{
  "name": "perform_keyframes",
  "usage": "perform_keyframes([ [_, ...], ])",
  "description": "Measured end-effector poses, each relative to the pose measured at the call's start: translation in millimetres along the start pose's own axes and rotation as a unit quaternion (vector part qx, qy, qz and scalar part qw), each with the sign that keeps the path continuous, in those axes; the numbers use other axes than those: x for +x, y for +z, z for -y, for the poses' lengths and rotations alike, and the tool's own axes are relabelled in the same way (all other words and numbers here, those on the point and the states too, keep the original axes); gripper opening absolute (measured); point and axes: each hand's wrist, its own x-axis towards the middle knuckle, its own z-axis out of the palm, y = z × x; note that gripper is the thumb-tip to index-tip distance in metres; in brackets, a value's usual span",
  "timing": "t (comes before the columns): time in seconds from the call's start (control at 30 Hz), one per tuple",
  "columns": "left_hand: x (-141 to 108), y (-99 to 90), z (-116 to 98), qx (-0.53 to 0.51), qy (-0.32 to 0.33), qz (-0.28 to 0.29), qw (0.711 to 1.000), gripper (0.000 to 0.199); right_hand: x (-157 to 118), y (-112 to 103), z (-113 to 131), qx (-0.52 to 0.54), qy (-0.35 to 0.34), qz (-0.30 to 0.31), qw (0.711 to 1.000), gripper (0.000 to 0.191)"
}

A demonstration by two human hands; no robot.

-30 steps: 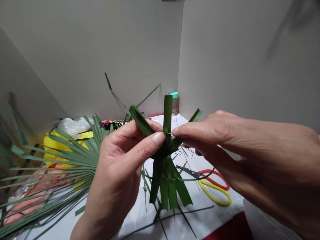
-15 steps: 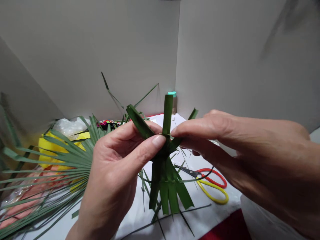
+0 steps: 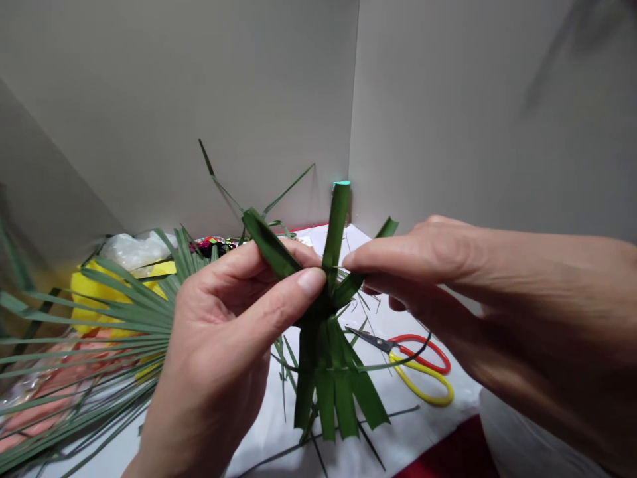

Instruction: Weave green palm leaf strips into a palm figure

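Palm-leaf weave [image 3: 326, 372] upright between left hand [image 3: 219, 338], right hand [image 3: 448, 285] (strips roughly downward)

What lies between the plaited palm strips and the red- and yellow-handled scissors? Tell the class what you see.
In the head view, a thin palm strip runs from the plaited palm strips to the scissors, above a white table covering.

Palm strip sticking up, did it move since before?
Yes, to the right: the upright palm strip was left of the teal-capped bottle, now it covers it.
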Motion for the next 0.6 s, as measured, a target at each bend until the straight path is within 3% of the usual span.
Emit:
perform_keyframes([
  [0.27, 0.8, 2.0, 0.2, -0.007, -0.02, 0.0, 1.0, 0.005, -1.4, 1.7, 10.4, 0.013, 0.007, -0.034, 0.999, 0.035],
  [0.47, 1.3, 0.9, -0.3, -0.008, -0.026, -0.003, 1.0, 0.005, -2.8, 2.3, 1.0, 0.029, 0.021, 0.003, 0.999, 0.032],
  [0.6, 2.0, 0.9, -1.4, -0.009, -0.037, 0.025, 0.999, 0.007, -10.5, 1.6, -6.6, 0.071, 0.022, 0.012, 0.997, 0.027],
])
